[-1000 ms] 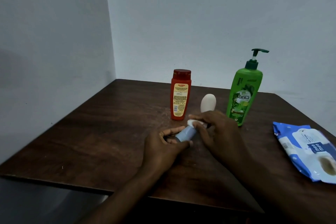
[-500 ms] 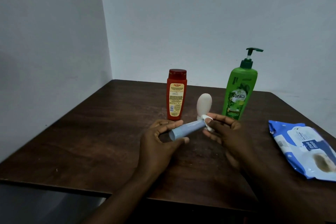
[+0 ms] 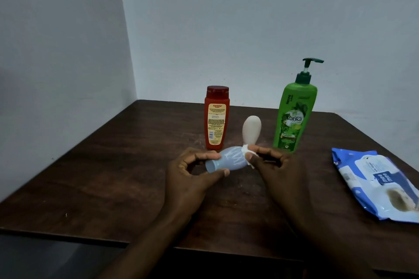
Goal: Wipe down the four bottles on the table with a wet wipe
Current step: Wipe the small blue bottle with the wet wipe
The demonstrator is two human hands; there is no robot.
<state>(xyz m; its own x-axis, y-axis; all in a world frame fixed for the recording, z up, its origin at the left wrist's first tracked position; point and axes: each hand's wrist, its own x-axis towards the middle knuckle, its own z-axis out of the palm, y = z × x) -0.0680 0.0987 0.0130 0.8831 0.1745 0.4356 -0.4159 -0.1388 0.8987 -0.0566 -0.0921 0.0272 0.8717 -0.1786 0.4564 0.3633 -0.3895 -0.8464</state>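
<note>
Likely a home room, wooden table [image 3: 108, 179] in a corner of bare walls [image 3: 226, 18], red bottle [image 3: 216, 120], pump bottle [image 3: 292, 118] and wipes pack [image 3: 376, 186] on it

A dark brown wooden table [image 3: 113, 176] fills a corner between two pale walls. Toward its far side stand a red bottle [image 3: 216, 120], a cream bottle [image 3: 251, 129] with its base hidden, and a green pump bottle [image 3: 293, 118], left to right. A blue pack of wet wipes [image 3: 376, 183] lies flat at the right edge.
</note>
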